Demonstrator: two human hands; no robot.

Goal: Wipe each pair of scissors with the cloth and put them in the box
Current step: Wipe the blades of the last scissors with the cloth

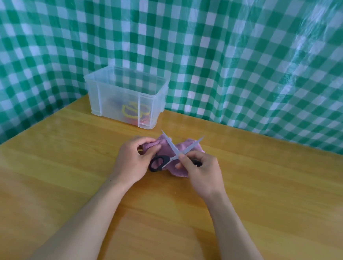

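- The left hand [133, 159] has its fingers [154, 148] curled round a bunched edge of the pink cloth [182, 148], so this hand is closed on the cloth.
- The right hand [202, 173] pinches the scissors [171, 147] close to the pivot. Its fingers are bent around them and are not spread.
- The scissors lie directly between the two hands, on top of the cloth. The blades are opened wide in an X and point away from the fingers, toward the box [115, 96].
- One black handle loop is just beside the left hand. The other loop is mostly hidden under the right hand.
- I judge that the wiping depends on this: the cloth fingers are on the left of the blades, so the left blade is the nearer one to take.
- The box stands beyond the blade tips on the surface [263, 198]. Yellow-handled scissors [130, 111] show through its wall, and something red under them is too cloudy to name.
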